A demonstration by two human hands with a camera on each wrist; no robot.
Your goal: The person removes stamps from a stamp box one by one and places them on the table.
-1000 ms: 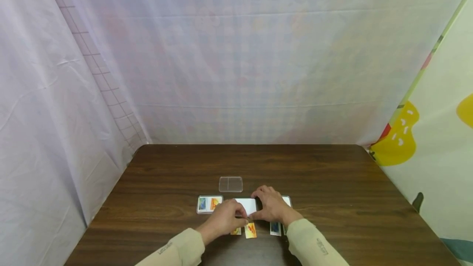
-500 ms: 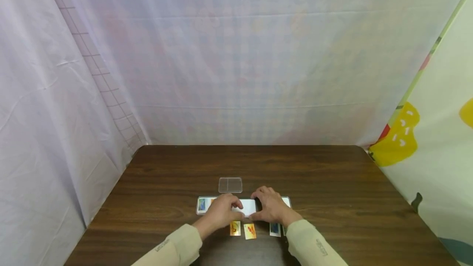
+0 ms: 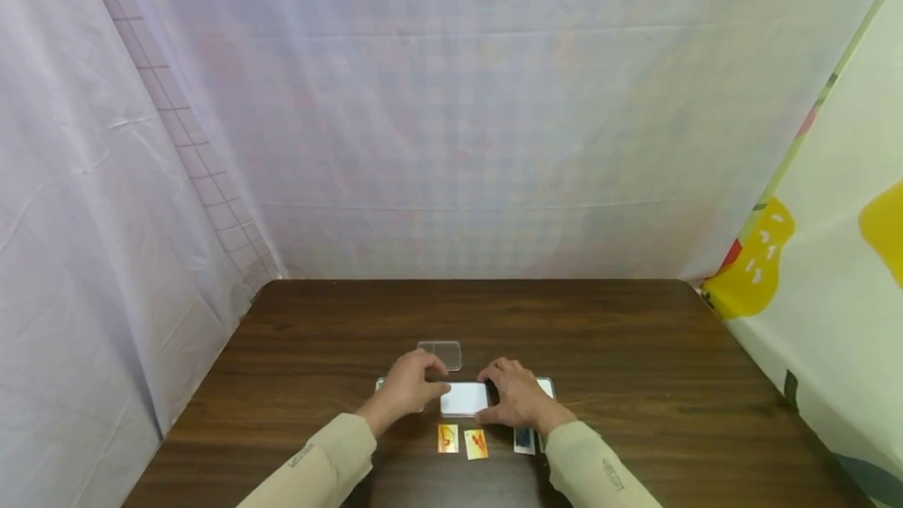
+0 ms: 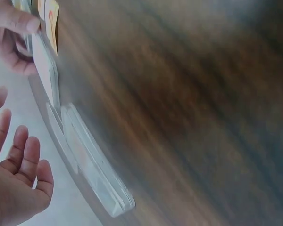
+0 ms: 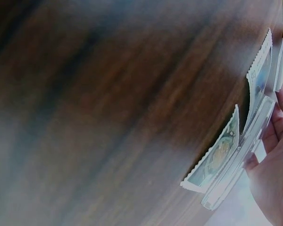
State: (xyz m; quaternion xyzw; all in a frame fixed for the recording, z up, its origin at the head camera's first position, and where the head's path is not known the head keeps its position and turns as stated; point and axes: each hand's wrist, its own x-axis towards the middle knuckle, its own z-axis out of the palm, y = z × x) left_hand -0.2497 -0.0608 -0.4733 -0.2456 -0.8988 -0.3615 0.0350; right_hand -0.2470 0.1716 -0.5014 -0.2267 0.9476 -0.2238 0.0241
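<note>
A white rectangular card [image 3: 463, 398] lies flat on the brown table [image 3: 635, 351]. My right hand [image 3: 513, 400] pinches its right end, as the left wrist view also shows [image 4: 9, 33]. My left hand [image 3: 412, 384] hovers over a clear case [image 4: 96, 174] to the card's left, its fingers [image 4: 23, 160] loosely straight and holding nothing. A clear square lid [image 3: 440, 353] lies just beyond the left hand. Another clear case [image 3: 545, 387] sits behind the right hand, seen edge-on in the right wrist view [image 5: 238, 165].
Two orange picture cards [image 3: 462, 440] and a blue one [image 3: 524, 440] lie in a row near the table's front edge. Serrated-edged cards [image 5: 217, 155] lie by the right case. Pale cloth walls [image 3: 451, 139] surround the table on three sides.
My left hand has left the white card and moved up and to the left over the left clear case. The orange cards are now uncovered. The right hand stays put.
</note>
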